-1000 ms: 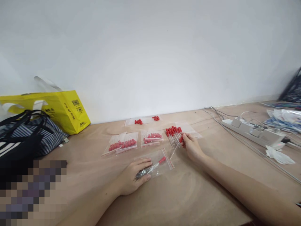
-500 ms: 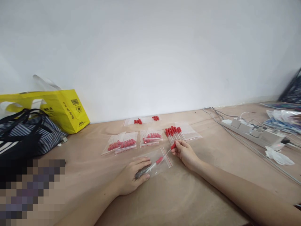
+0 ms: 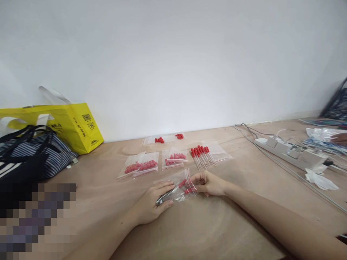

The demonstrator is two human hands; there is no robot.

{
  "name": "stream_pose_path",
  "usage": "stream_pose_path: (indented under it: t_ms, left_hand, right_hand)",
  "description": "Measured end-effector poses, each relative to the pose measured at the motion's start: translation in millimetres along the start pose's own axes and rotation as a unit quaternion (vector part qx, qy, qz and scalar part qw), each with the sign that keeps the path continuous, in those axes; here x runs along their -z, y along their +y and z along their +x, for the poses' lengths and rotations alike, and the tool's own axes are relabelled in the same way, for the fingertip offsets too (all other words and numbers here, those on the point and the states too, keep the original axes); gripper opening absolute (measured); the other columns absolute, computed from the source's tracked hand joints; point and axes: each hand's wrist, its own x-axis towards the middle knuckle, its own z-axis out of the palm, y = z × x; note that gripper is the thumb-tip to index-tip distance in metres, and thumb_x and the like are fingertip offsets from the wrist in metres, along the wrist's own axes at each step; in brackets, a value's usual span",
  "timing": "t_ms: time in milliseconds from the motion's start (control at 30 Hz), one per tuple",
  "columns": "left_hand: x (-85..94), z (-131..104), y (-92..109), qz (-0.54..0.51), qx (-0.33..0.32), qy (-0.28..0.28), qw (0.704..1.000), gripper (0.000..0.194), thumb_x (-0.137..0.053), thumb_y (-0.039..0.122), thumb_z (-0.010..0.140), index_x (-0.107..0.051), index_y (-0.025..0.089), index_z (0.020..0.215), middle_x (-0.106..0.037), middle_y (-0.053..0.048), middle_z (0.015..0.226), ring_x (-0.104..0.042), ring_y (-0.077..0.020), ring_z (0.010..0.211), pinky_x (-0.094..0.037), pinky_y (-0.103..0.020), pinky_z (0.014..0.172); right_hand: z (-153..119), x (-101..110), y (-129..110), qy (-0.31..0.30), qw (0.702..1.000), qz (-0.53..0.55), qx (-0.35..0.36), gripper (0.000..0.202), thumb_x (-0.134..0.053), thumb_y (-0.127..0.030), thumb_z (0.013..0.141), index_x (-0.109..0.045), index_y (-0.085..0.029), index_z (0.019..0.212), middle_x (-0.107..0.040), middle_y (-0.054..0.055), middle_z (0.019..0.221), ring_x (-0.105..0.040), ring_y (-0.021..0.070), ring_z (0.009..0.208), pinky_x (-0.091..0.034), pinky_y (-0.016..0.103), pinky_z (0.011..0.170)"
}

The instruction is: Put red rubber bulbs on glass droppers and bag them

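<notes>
Fingers and thumb of my left hand press a clear zip bag against the table. A slim dark shape, which I cannot make out, shows between thumb and fingers. Inside the bag is a dropper with a red bulb. At the bag's mouth, the closed fingers of my right hand hold a second red-bulbed dropper, its bulb within the bag; the fingertips are partly behind the plastic. Just beyond lies a fanned row of loose droppers with red bulbs and clear stems.
Filled zip bags and another group lie behind my left hand. More red bulbs rest near the wall. Flat bags lie right of the droppers. A power strip with cables stands right; a yellow bag stands left. Another person's hand shows far right.
My right hand has moved down and left from beside the loose droppers, bringing the dropper's red bulb into the bag's mouth. The bag's mouth has lifted; my left hand stays put.
</notes>
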Motion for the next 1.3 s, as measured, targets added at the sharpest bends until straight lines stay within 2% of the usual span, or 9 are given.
stream_pose_path:
  t_ms: [167,400,633,800,967,1100,1167,1200,1300]
  left_hand:
    - [0.0,-0.5,-0.5,-0.007,-0.004,0.004,1.000,0.042,-0.048,0.036,0.081,-0.045,0.026,0.121,-0.047,-0.003,0.127,-0.041,-0.0221,0.117,-0.034,-0.041,0.098]
    - [2.0,-0.5,2.2,-0.005,-0.005,-0.002,1.000,0.042,-0.048,0.034,0.080,-0.046,0.025,0.121,-0.046,-0.004,0.127,-0.041,-0.0218,0.117,-0.034,-0.040,0.098]
    - [2.0,-1.1,2.4,-0.009,-0.002,0.003,1.000,0.042,-0.049,0.034,0.080,-0.046,0.025,0.121,-0.047,-0.003,0.126,-0.042,-0.0224,0.116,-0.034,-0.041,0.098]
    - [3.1,-0.1,4.0,-0.013,0.001,-0.005,1.000,0.047,-0.049,0.035,0.080,-0.040,0.025,0.125,-0.045,-0.004,0.129,-0.040,-0.0240,0.117,-0.033,-0.042,0.098]
    - [4.6,0.1,5.6,-0.015,-0.010,-0.010,1.000,0.052,-0.047,0.034,0.081,-0.032,0.026,0.130,-0.040,-0.003,0.132,-0.039,-0.0235,0.118,-0.033,-0.041,0.098]
    - [4.4,-1.0,4.9,-0.006,0.002,-0.010,1.000,0.052,-0.048,0.036,0.081,-0.032,0.026,0.129,-0.042,-0.004,0.131,-0.039,-0.0244,0.118,-0.033,-0.042,0.098]
    - [4.5,-1.1,4.5,-0.002,0.010,-0.013,1.000,0.050,-0.048,0.037,0.080,-0.036,0.026,0.127,-0.042,-0.004,0.131,-0.038,-0.0252,0.119,-0.032,-0.043,0.098]
    - [4.5,-1.0,4.4,-0.002,0.010,-0.015,1.000,0.048,-0.047,0.037,0.080,-0.039,0.025,0.126,-0.042,-0.004,0.130,-0.037,-0.0252,0.119,-0.032,-0.043,0.099]
    - [4.5,-0.7,3.9,-0.002,0.005,-0.019,1.000,0.045,-0.047,0.037,0.081,-0.041,0.025,0.124,-0.042,-0.004,0.131,-0.037,-0.0244,0.120,-0.031,-0.043,0.099]
  right_hand:
    - [3.1,10.6,8.4,0.058,0.992,-0.104,0.036,0.029,-0.070,-0.030,0.058,-0.068,-0.018,0.084,-0.056,-0.002,0.063,-0.039,0.0047,0.046,-0.032,0.016,0.042]
    - [12.5,-3.5,-2.1,0.031,0.981,-0.114,0.156,0.027,-0.051,-0.039,0.077,-0.069,-0.019,0.085,-0.060,0.003,0.085,-0.052,0.0129,0.077,-0.042,0.023,0.072]
    - [18.6,-5.8,6.5,0.091,0.989,-0.104,0.057,0.033,-0.063,-0.041,0.066,-0.068,-0.015,0.087,-0.057,-0.001,0.059,-0.042,0.0073,0.048,-0.034,0.018,0.046]
    - [22.7,-9.0,5.6,0.102,0.980,-0.147,0.090,0.029,-0.054,-0.041,0.074,-0.069,-0.019,0.085,-0.063,0.000,0.066,-0.051,0.0108,0.057,-0.038,0.020,0.052]
    - [25.4,-10.9,7.1,0.166,0.960,-0.218,0.059,0.023,-0.054,-0.039,0.073,-0.069,-0.022,0.077,-0.065,-0.002,0.066,-0.054,0.0118,0.061,-0.039,0.020,0.055]
    - [31.4,7.4,7.6,0.149,0.964,-0.215,0.052,0.025,-0.053,-0.037,0.074,-0.068,-0.017,0.073,-0.065,0.000,0.068,-0.057,0.0128,0.062,-0.041,0.020,0.055]
    - [38.7,25.2,4.4,0.223,0.938,-0.266,0.022,0.019,-0.054,-0.032,0.073,-0.067,-0.018,0.074,-0.066,0.001,0.072,-0.058,0.0132,0.066,-0.041,0.020,0.059]
    - [43.6,35.0,2.4,0.289,0.904,-0.315,-0.012,0.016,-0.055,-0.030,0.072,-0.066,-0.019,0.074,-0.065,0.000,0.073,-0.058,0.0129,0.068,-0.041,0.020,0.062]
    - [62.1,60.2,-1.8,0.372,0.860,-0.346,-0.052,0.020,-0.052,-0.030,0.074,-0.066,-0.020,0.084,-0.061,0.006,0.089,-0.057,0.0175,0.082,-0.040,0.026,0.071]
